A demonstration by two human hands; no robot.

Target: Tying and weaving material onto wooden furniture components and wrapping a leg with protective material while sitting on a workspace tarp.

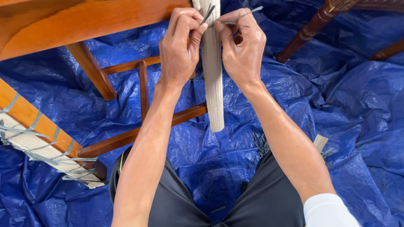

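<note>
Person seated on the blue tarp [336, 109] beside a wooden chair frame [84, 21], knees apart so the work hangs between them; the pale woven strip [213, 84] drops straight down from the frame's rail, held taut at its top end. Left hand [179, 50]: thumb and forefinger pinched together on a thin grey strand [208, 13] at the strip's edge, steadying it; right hand [242, 46]: grip closed on a second grey strand [246, 14], drawn up and sideways, seemingly to keep it tensioned. Loose cut strands [261, 145] lie by the right thigh, within reach.

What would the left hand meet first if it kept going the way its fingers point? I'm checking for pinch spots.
The left hand pinches a thin grey strand and points right toward the pale woven cane strip; it would likely meet that strip first, then the right hand.
</note>
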